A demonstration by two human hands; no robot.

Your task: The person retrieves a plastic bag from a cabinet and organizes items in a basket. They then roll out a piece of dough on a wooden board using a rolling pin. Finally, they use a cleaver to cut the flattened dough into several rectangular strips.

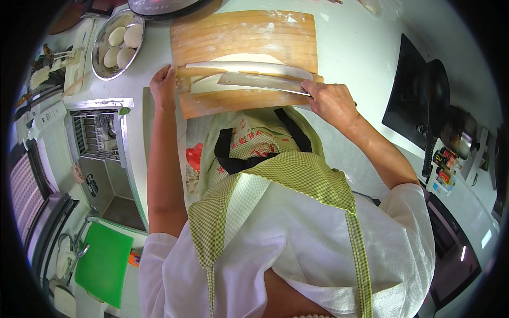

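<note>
My right hand (332,101) grips a cleaver (258,82), its broad steel blade lying lengthwise over a sheet of rolled dough (203,85). Just beyond the blade, a wooden rolling pin (183,72) runs across the board, with part of the dough draped along it. My left hand (164,85) is closed around the pin's left end, which its fingers partly hide. Under all of this lies a floured wooden board (242,31) at the counter's front edge. More dough shows as a pale curve behind the pin.
At upper left, a steel bowl (95,59) holds several dough balls (133,35). A sink (119,202) with a dish rack (93,135) lies left, near a green cutting board (105,262). A black cooktop (405,91) with a frying pan (435,91) stands right.
</note>
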